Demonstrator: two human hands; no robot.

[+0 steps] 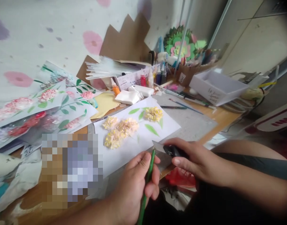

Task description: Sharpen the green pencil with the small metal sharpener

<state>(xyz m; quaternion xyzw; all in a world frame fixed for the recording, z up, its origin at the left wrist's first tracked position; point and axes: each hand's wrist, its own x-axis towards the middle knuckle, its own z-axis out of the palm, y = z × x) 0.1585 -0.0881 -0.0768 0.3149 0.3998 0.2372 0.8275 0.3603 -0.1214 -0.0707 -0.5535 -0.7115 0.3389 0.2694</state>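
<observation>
My left hand [140, 178] is closed around a green pencil [148, 178], its tip pointing up and away from me. In my right hand [195, 159] is a utility knife [173, 151] with a black handle, gripped between thumb and fingers. The knife's blade points left and lies just above the pencil's tip; whether they touch I cannot tell. Beyond both hands a white sheet of paper [120, 159] rests on a grey board [199, 120]. Raised yellow-and-pink paper flowers [121, 131] and painted green leaves [151, 129] decorate the sheet.
Several flower pictures [23, 107] lie on the left. At the back are an orange glue bottle [115, 88], paint bottles [158, 76], white tissue packs [128, 97] and brown cardboard [126, 40]. A white box [216, 89] stands at the right. A pixelated patch hides part of the table.
</observation>
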